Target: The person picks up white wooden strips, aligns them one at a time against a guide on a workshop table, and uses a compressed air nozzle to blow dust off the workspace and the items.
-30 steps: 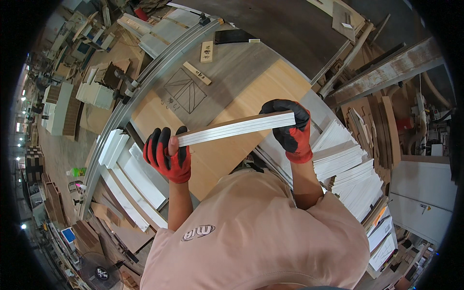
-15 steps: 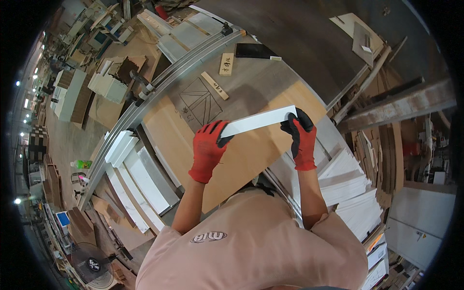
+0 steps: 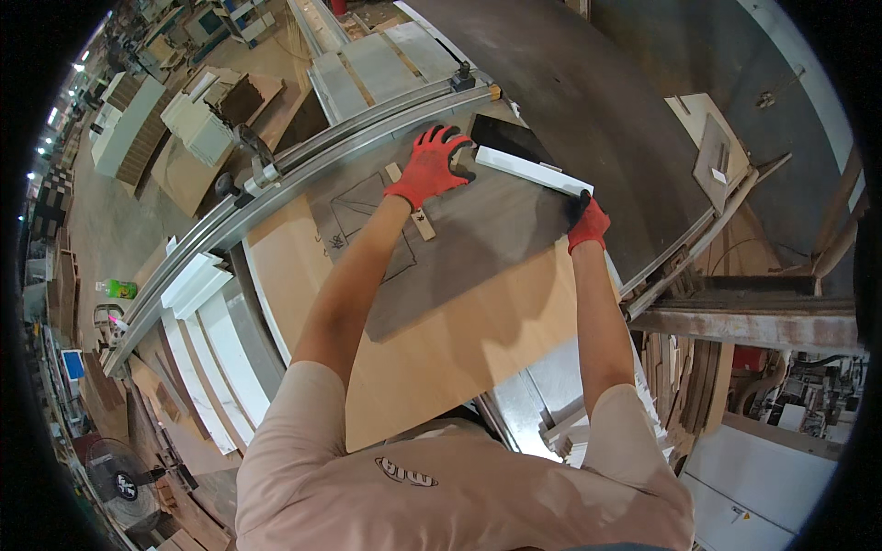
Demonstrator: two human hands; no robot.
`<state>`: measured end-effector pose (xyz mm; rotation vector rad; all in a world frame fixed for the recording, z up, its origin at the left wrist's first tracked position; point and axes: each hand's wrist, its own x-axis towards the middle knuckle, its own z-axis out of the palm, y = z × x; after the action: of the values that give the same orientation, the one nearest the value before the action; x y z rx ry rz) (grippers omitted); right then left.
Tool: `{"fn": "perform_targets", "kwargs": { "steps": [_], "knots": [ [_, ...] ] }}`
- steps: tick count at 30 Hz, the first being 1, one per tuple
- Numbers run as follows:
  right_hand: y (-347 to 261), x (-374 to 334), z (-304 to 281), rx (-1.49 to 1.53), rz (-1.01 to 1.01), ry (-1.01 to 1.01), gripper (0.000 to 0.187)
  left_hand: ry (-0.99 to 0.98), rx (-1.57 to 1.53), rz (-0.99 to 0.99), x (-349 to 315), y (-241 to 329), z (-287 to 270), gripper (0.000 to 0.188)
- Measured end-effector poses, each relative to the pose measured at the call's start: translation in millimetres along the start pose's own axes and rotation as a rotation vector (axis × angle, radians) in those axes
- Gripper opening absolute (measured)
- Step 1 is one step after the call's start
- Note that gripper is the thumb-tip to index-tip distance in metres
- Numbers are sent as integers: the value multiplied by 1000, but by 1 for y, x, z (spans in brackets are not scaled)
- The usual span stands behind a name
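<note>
Head view: a white strip [image 3: 533,171] lies between the grips; the right grip [image 3: 589,226] pinches one end, apparently to steady it; the left grip [image 3: 430,173], fingers spread, hangs beside the other, above a grey-brown board [image 3: 450,289].

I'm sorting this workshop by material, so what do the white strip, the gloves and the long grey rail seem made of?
White strip: perhaps coated board or plastic; its face is smooth, plain white, and the core doesn't show.
Gloves: likely red fabric with rubbery coating, judging by their dark finger ends.
Long grey rail: probably bare metal, maybe aluminium, from its dull sheen.
</note>
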<state>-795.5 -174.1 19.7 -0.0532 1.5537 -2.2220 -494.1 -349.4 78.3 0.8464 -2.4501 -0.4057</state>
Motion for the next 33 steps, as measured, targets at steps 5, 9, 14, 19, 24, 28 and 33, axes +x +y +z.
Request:
{"fn": "perform_targets", "kwargs": {
  "steps": [5,9,14,19,24,28,33],
  "knots": [
    [2,-8,29,-390,-105,99,42,-40,27,75,23,-27,23,62],
    [-1,-25,32,-565,-248,58,32,-23,-44,85,22,-24,25,48],
    [-17,-34,36,-1042,-248,-102,33,83,-173,115,23,-23,28,37],
    [6,-11,22,-1252,-684,-68,38,-15,-113,94,24,-21,21,44],
    [-16,-20,28,-1326,-424,-157,45,-66,29,118,31,-14,18,48],
    [-12,-5,15,-1350,-465,-263,46,-89,25,209,38,-15,27,46],
    [-28,-40,40,-1421,-719,-171,42,-175,75,202,36,-8,21,47]
  ]
}}
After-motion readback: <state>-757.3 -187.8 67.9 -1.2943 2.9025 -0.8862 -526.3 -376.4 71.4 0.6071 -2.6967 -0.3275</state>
